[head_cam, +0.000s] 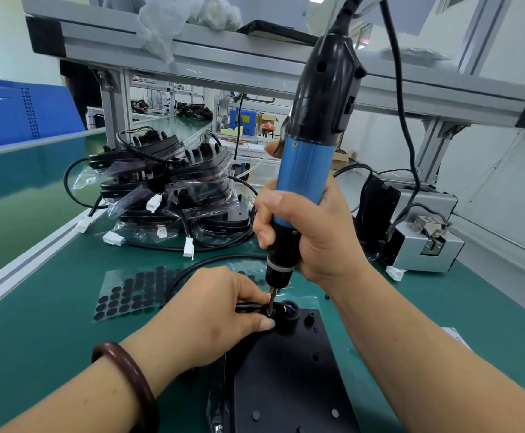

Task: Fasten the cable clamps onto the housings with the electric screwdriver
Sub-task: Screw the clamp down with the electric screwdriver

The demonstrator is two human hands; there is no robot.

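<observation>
The right hand (311, 232) grips the screwdriver (309, 151) upright, bit down on the clamp (287, 318) at the far end of the housing (286, 379) (flat on the green worktop (52, 345)), while the left hand (217, 310) pinches the cable (245, 307) beside the bit.

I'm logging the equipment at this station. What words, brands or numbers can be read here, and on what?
No text can be read anywhere.
On the electric screwdriver: no label shows.
The yellow label on the far blue box: too blurred to read.
On the grey metal box at right: no readable marks.
</observation>
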